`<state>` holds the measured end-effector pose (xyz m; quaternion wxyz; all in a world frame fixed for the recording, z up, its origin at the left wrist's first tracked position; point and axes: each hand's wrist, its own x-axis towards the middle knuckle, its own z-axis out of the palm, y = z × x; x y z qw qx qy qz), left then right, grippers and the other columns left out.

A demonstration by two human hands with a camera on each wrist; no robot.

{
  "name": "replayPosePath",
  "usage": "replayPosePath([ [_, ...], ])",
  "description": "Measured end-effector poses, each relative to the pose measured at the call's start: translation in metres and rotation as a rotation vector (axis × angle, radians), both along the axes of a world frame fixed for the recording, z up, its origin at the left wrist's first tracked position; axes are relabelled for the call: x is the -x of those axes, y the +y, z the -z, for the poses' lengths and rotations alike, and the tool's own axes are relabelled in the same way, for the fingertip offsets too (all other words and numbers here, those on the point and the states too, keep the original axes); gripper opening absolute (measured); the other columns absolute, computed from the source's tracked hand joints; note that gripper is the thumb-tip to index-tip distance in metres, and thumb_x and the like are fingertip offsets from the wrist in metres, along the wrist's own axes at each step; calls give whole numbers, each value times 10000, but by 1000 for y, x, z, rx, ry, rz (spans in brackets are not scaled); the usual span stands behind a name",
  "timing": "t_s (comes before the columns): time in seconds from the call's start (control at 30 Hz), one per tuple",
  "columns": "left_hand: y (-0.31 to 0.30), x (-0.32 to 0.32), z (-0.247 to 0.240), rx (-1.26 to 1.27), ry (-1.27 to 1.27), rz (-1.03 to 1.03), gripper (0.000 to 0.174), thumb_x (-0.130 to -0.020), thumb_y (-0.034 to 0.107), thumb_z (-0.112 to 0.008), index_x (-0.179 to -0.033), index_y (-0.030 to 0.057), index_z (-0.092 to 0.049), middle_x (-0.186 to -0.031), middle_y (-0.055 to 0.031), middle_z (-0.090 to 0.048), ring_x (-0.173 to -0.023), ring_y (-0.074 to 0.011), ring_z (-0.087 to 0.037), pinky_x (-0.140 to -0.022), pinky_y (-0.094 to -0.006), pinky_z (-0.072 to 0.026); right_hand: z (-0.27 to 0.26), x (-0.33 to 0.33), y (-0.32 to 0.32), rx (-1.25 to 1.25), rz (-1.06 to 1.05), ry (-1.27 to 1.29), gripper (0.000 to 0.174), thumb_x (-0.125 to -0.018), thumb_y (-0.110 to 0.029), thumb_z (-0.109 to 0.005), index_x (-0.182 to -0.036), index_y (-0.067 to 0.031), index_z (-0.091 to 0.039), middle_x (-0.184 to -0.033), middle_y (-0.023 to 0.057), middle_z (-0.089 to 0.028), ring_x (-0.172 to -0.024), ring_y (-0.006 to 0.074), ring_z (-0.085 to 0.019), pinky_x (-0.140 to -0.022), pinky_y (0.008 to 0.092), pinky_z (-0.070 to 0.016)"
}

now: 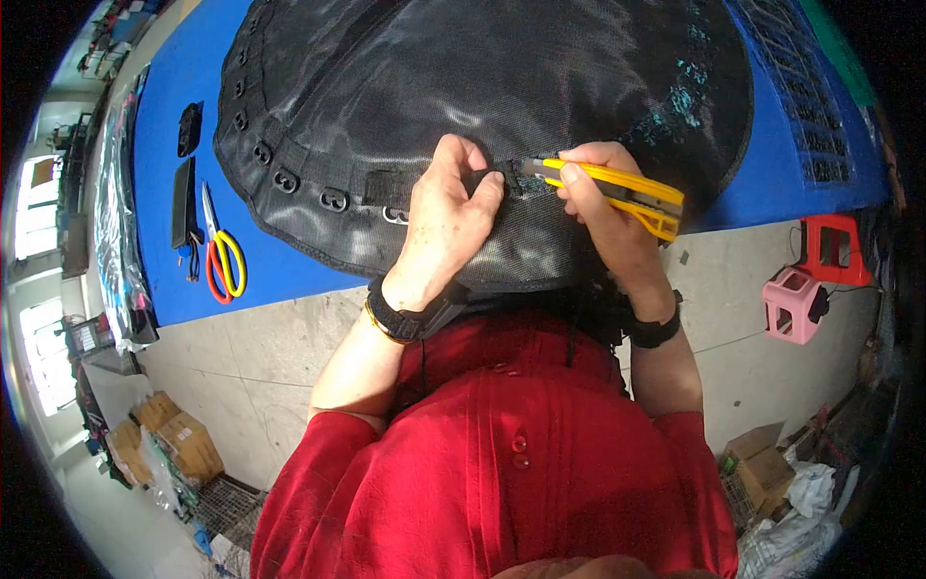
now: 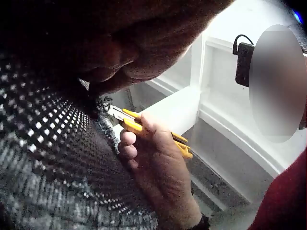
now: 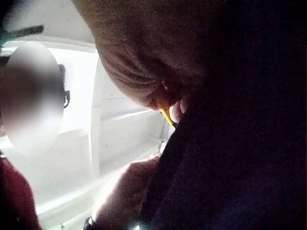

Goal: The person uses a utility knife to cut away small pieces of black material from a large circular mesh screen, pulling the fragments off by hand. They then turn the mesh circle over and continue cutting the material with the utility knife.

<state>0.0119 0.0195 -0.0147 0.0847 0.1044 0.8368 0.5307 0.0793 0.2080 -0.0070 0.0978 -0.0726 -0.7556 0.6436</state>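
Black mesh fabric [image 1: 540, 87] with a row of oval black fittings [image 1: 334, 200] along its curved band lies before the person. The left hand [image 1: 449, 217] pinches the band between thumb and curled fingers. Gripped in the right hand [image 1: 612, 207] is a yellow utility knife [image 1: 641, 193], its tip at the band just right of the left fingers. In the left wrist view the knife [image 2: 132, 125] points at the fabric's edge [image 2: 108, 127], held by the right hand [image 2: 165, 177]. The right wrist view is dark; a bit of yellow knife [image 3: 166, 116] shows.
On the blue table [image 1: 289, 275], scissors [image 1: 224, 256] with red and yellow handles lie at the left beside a black strip [image 1: 183, 203] and a small black bundle [image 1: 189, 129]. Clear plastic [image 1: 121, 222] lies along the left edge. Red and pink stools [image 1: 793, 307] stand on the floor at the right.
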Motion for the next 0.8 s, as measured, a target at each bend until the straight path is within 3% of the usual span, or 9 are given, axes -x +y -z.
replayPosePath([
  [0.27,0,-2,3,-9,9,-6,206,-895,83,-718,-965,54,-527,-837,-47,-566,-818,-158,-550,-782,-323,-476,9,6,2,-91,-25,69,142,-992,-162,-643,-1048,-31,-645,-1025,68,-648,-907,182,-649,-836,314,-518],
  [0.57,1,-1,0,28,-8,-13,193,-897,97,-709,-960,47,-534,-829,-67,-582,-805,-176,-559,-772,-331,-479,7,5,4,-140,-53,89,126,-997,-149,-619,-969,-27,-623,-939,62,-632,-873,185,-641,-800,319,-512],
  [0.8,1,-1,1,12,15,-26,194,-889,86,-709,-981,38,-545,-877,-77,-600,-863,-191,-582,-835,-337,-484,7,5,6,-286,-85,166,89,-983,-112,-627,-959,-31,-596,-911,58,-612,-840,183,-627,-772,324,-507],
])
